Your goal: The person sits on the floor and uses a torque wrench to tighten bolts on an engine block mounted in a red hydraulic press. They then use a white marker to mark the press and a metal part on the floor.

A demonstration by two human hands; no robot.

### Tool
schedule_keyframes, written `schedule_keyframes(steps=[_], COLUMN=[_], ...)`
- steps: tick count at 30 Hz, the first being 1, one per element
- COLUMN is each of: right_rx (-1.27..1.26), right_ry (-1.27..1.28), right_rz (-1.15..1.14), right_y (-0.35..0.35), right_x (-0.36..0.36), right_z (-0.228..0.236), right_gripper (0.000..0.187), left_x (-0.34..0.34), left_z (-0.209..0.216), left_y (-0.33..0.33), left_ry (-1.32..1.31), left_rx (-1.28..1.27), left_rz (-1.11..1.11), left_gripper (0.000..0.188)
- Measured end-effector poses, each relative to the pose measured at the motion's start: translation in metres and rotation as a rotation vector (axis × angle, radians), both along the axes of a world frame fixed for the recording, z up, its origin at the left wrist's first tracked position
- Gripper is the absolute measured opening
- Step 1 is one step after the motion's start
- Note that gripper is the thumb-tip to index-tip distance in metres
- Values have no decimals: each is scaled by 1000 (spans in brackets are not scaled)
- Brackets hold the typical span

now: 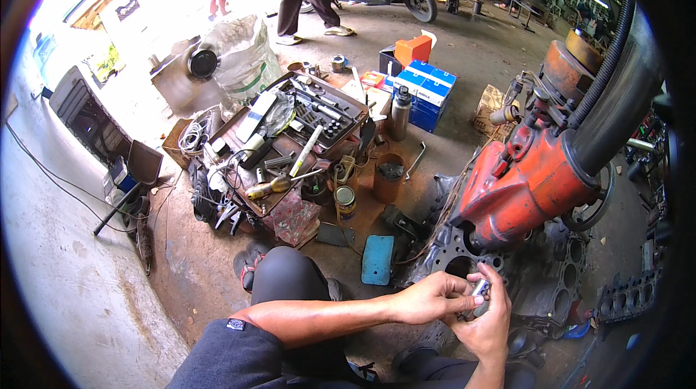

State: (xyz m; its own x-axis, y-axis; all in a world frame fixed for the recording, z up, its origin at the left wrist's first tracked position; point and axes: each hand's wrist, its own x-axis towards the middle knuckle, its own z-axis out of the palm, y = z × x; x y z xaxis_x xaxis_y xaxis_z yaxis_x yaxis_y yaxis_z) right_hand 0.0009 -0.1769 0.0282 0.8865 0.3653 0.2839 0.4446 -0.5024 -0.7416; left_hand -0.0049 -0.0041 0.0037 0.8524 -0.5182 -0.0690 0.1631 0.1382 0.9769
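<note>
My left hand (pixel 433 298) and my right hand (pixel 489 325) meet at the lower right, both closed around a small shiny metal part (pixel 479 290). Fingers cover most of it, so its exact kind cannot be made out. Just beyond my hands lies an engine block (pixel 444 250) with round cylinder bores. Over the block stands a worn red machine head (pixel 518 179) with a thick dark column. A blue flat tray-like piece (pixel 377 260) rests on the floor left of the block.
An open toolbox (pixel 351 139) full of sockets and tools sits ahead, with a yellow-handled screwdriver (pixel 268 187) at its near side. Beyond are a metal bottle (pixel 399 110), a blue box (pixel 433 88) and a brown cup (pixel 388 182). Another engine block (pixel 629 295) lies far right. People stand behind.
</note>
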Motion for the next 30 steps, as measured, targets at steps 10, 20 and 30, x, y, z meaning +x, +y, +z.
schedule_keyframes(steps=[10, 20, 30], right_rx=[-19, -11, -17], right_ry=[25, 29, 20], right_rz=[23, 19, 13], right_y=[-5, -3, -3], right_x=[5, 5, 4], right_z=[-2, -1, 0], right_gripper=[76, 73, 72], left_x=[-2, -1, -2], left_z=[-2, -7, -1], left_y=[-1, -2, -2], left_ry=[30, 9, 6], left_rx=[-64, -45, -77], left_rz=[3, -17, -16], left_gripper=[38, 37, 37])
